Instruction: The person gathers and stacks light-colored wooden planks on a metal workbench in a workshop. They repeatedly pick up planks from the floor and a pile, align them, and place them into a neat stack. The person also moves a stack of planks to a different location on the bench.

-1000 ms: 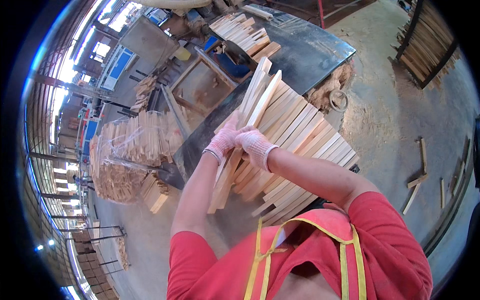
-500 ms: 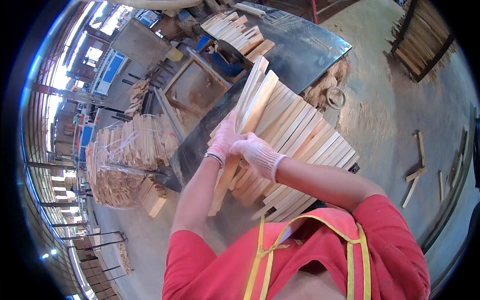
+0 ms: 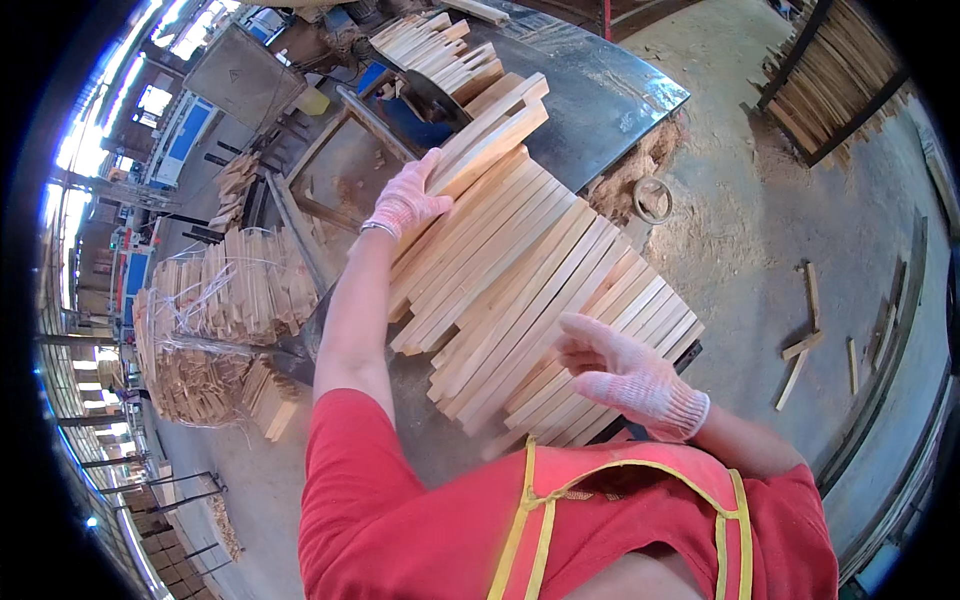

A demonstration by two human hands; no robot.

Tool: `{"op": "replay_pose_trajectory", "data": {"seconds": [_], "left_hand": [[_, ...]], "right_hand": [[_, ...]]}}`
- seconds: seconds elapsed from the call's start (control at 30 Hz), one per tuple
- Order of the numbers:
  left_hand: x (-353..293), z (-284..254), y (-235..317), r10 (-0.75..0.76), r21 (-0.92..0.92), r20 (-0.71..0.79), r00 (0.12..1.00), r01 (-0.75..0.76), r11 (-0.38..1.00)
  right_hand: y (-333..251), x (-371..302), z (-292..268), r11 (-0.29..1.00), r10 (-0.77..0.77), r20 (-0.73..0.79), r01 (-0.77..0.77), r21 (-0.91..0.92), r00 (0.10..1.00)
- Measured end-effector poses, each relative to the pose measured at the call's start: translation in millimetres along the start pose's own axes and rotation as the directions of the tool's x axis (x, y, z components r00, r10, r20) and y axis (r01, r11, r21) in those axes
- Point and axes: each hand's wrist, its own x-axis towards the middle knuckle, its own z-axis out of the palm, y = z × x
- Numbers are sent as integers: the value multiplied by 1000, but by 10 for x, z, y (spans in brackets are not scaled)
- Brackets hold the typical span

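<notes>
As seen from the camera on the worker's head, a person in a red shirt and an apron trimmed in yellow handles pale wooden strips beside a dark tabletop. The gloved left hand grips the near end of a small bundle of strips, thumb on the near side, at the end of a long row of strips. The gloved right hand is open and holds nothing, its fingers spread over the other half of the row; whether they touch the wood cannot be told.

The strips lie side by side, their near ends uneven, on the worker's side of the tabletop; the wood hides most of what carries it. Another pile of strips sits toward the tabletop's far left, and a lone piece lies close to its far edge. Beyond the right corner, a ring rests on the floor near a heap of sawdust. A stack of wood bound in clear wrap stands off the tabletop's left end.
</notes>
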Motion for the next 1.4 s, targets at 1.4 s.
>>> {"op": "replay_pose_trajectory", "data": {"seconds": [1.4], "left_hand": [[-38,318,-510,-370,177,-251,895,418,891]], "right_hand": [[774,723,-512,37,-523,273,342,-939,807]]}}
